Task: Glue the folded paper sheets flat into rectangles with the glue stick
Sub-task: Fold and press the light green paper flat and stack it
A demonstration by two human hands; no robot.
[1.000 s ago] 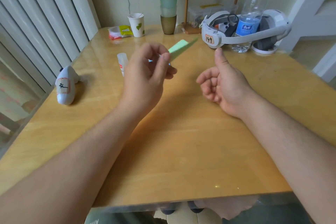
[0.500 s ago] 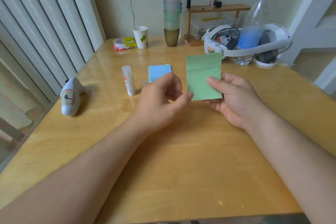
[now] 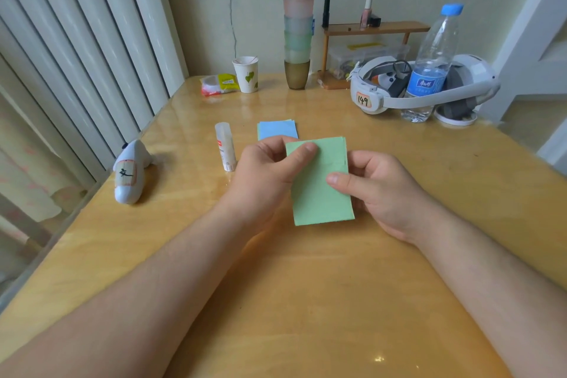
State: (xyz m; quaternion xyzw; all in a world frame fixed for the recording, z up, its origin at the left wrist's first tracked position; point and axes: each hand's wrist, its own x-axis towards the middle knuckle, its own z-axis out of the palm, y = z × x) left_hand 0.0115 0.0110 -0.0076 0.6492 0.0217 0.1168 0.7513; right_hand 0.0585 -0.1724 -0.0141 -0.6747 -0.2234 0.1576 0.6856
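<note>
A folded green paper sheet (image 3: 320,193) is held over the middle of the wooden table (image 3: 306,301). My left hand (image 3: 267,172) pinches its upper left corner with the thumb on top. At the sheet's right edge my right hand (image 3: 383,190) grips it, thumb across the front. Behind the green sheet a folded blue paper sheet (image 3: 277,129) lies flat on the table. A capped white glue stick (image 3: 225,146) lies to the left of the blue sheet, touched by neither hand.
A white controller (image 3: 130,170) lies near the left edge. Along the back stand a paper cup (image 3: 246,74), a stack of cups (image 3: 297,40), a small wooden shelf (image 3: 368,31), a white headset (image 3: 423,89) and a water bottle (image 3: 432,64). A snack packet (image 3: 219,84) lies beside the paper cup.
The green sheet passed from my left hand alone to both hands and came down lower, closer to me. My left thumb has moved onto its top left corner.
</note>
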